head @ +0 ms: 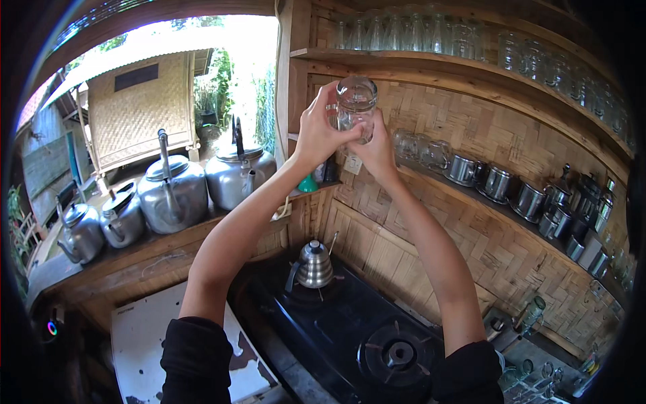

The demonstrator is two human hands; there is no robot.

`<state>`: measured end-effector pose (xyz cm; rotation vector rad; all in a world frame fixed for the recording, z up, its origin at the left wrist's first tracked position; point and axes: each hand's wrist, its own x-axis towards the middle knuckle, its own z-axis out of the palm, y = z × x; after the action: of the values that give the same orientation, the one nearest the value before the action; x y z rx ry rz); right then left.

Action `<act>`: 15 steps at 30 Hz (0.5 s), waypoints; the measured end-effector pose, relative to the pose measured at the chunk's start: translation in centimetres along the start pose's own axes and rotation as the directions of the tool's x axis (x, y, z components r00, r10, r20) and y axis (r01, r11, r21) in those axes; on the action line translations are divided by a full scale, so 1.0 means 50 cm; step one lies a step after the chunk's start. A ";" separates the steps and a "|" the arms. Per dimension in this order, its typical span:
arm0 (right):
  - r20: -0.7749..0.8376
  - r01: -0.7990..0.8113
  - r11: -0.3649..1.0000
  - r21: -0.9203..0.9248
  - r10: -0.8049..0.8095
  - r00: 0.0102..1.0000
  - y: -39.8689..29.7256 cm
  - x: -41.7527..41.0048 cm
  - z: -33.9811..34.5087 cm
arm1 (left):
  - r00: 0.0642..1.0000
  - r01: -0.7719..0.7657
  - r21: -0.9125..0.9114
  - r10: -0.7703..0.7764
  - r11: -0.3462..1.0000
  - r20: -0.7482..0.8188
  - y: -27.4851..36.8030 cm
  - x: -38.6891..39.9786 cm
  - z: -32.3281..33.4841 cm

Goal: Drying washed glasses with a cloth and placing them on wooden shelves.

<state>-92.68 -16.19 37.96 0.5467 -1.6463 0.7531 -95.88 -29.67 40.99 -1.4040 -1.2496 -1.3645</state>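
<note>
Both of my hands are raised in front of me, around a clear glass mug (357,96). Its thick round end faces up, and a handle seems to show at its left side. My left hand (319,129) grips the mug from the left, thumb across the front. From the right and below, my right hand (376,146) holds it too. Behind the hands are a wooden post and a woven bamboo wall (424,111). Fingers hide the lower part of the mug.
Below stands a black gas stove (333,328) with a gooseneck kettle (314,265) on its far burner. Large aluminium kettles (172,194) line the ledge at left. The upper shelf (404,56) bears many glasses; metal cups (497,184) and glass mugs (434,154) stand on the lower one.
</note>
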 end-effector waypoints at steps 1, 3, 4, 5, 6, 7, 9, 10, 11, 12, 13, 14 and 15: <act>-0.002 0.005 1.000 -0.002 -0.005 1.000 0.027 0.018 0.008 | 0.999 -0.014 -0.025 0.014 1.000 -0.036 -0.029 0.011 0.006; -0.036 0.104 0.985 -0.138 -0.110 0.993 0.091 0.048 0.027 | 0.998 -0.036 -0.066 0.033 0.997 -0.047 -0.092 0.031 0.021; -0.045 0.074 0.987 -0.142 -0.081 0.996 0.122 0.061 0.037 | 0.998 -0.042 -0.035 0.041 0.998 -0.041 -0.127 0.042 0.027; -0.055 0.044 0.988 -0.147 -0.053 0.997 0.154 0.073 0.049 | 0.998 -0.048 -0.005 0.048 0.999 -0.034 -0.162 0.052 0.034; -0.054 0.045 0.987 -0.154 -0.054 0.997 0.189 0.086 0.060 | 0.996 -0.055 0.004 0.055 0.998 -0.066 -0.196 0.063 0.046; -0.066 0.039 0.988 -0.149 -0.050 0.997 0.223 0.098 0.071 | 0.996 -0.056 -0.003 0.055 0.998 -0.069 -0.231 0.070 0.054; -0.076 0.036 0.988 -0.151 -0.048 0.996 0.289 0.111 0.096 | 0.999 0.000 -0.023 -0.001 1.000 -0.035 -0.299 0.084 0.068; -0.091 -0.001 0.991 -0.132 -0.011 0.996 0.320 0.113 0.109 | 1.000 0.014 -0.021 -0.014 1.000 -0.010 -0.333 0.091 0.074; -0.105 -0.039 0.993 -0.112 0.027 0.994 0.351 0.117 0.119 | 1.000 0.014 -0.027 -0.015 1.000 -0.014 -0.366 0.098 0.080; -0.100 -0.045 0.992 -0.118 0.034 0.994 0.374 0.115 0.129 | 0.993 0.109 -0.033 -0.107 0.993 0.056 -0.395 0.097 0.085; -0.116 -0.084 0.986 -0.142 0.068 0.991 0.398 0.113 0.138 | 0.972 0.204 -0.032 -0.198 0.978 0.127 -0.423 0.095 0.091; -0.134 -0.124 0.978 -0.165 0.103 0.986 0.420 0.110 0.146 | 0.970 0.214 -0.037 -0.208 0.976 0.127 -0.449 0.092 0.099; -0.130 -0.130 0.977 -0.170 0.109 0.986 0.443 0.109 0.150 | 0.980 0.172 -0.009 -0.170 0.985 0.102 -0.476 0.084 0.111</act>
<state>-114.58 -6.31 38.44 0.2717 -1.6255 0.7041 -118.27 -19.11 42.45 -1.4195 -1.4560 -1.4368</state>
